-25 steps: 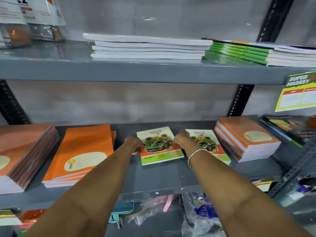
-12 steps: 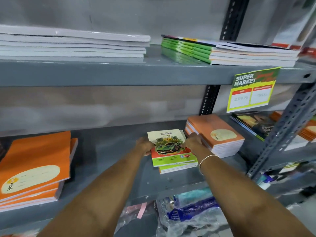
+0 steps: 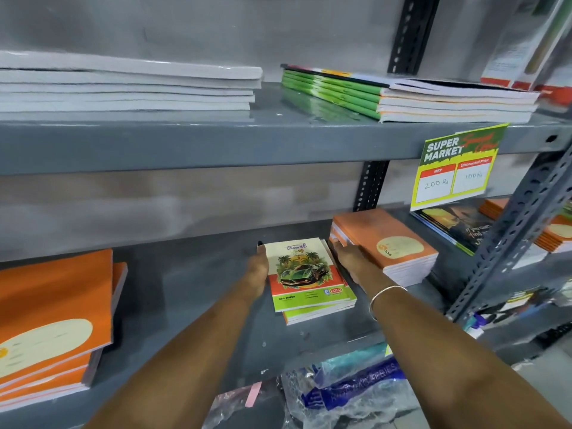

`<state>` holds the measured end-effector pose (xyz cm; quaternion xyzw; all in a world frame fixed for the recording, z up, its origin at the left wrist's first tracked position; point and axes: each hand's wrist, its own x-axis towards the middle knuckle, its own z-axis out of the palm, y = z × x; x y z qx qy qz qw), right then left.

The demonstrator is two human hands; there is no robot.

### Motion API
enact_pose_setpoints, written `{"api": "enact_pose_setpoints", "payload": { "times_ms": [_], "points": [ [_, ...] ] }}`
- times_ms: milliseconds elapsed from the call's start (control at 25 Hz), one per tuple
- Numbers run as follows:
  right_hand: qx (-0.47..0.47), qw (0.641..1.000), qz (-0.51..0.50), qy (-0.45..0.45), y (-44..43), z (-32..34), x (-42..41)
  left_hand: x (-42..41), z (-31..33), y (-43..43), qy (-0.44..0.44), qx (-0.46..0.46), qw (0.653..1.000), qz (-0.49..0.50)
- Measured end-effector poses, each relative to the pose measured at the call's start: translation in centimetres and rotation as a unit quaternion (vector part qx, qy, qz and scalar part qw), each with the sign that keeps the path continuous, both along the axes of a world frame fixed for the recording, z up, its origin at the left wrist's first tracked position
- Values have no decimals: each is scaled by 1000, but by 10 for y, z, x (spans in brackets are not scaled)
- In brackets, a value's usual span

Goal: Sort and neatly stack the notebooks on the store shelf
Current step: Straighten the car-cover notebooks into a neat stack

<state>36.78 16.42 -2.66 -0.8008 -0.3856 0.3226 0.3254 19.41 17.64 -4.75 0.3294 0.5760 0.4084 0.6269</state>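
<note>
A small stack of car-cover "travel" notebooks (image 3: pixel 305 278) lies on the middle grey shelf (image 3: pixel 192 292). My left hand (image 3: pixel 258 269) lies flat against the stack's left edge, fingers straight. My right hand (image 3: pixel 348 253) presses flat against its right edge, wedged between it and a stack of orange notebooks (image 3: pixel 387 243). The top notebook sits slightly askew over the ones beneath. A bangle circles my right wrist.
Another orange notebook stack (image 3: pixel 52 320) fills the shelf's left end. The upper shelf holds white notebooks (image 3: pixel 130 85) and green-spined ones (image 3: pixel 356 91). A price tag (image 3: pixel 455 168) hangs from its edge. A slotted upright (image 3: pixel 507 243) stands right. Plastic bags (image 3: pixel 349 391) lie below.
The two separate car notebooks have been brought together into one stack beside the right orange stack. Both hands have moved from their tops to flat against the stack's sides. The view has shifted right.
</note>
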Motion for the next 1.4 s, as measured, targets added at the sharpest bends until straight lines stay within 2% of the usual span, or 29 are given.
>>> {"api": "enact_pose_setpoints", "payload": {
  "times_ms": [120,200,400,560,680,800,1040,1160,1400],
  "points": [
    [3,999,2,53,11,-11,-2,5,5,-8,-75,-10,997,-15],
    [-16,994,23,104,23,-21,1,10,9,-15,-73,-10,997,-18],
    [-4,991,26,132,67,-67,32,20,15,-18,-43,-50,998,-14],
    [-20,985,20,168,12,-4,9,29,13,-18,-40,-61,997,-16],
    [-15,986,34,165,17,-5,14,31,18,-24,-40,-44,998,-20],
    [-32,978,49,201,23,-8,11,29,21,-27,-21,-44,998,-28],
    [-46,975,66,207,31,-23,10,31,16,-23,-28,-41,999,-23],
    [-38,979,49,194,65,-66,29,30,18,-23,-29,-38,999,-19],
    [-36,983,43,174,11,-4,6,27,7,-18,-95,-63,993,-16]
  ]
}}
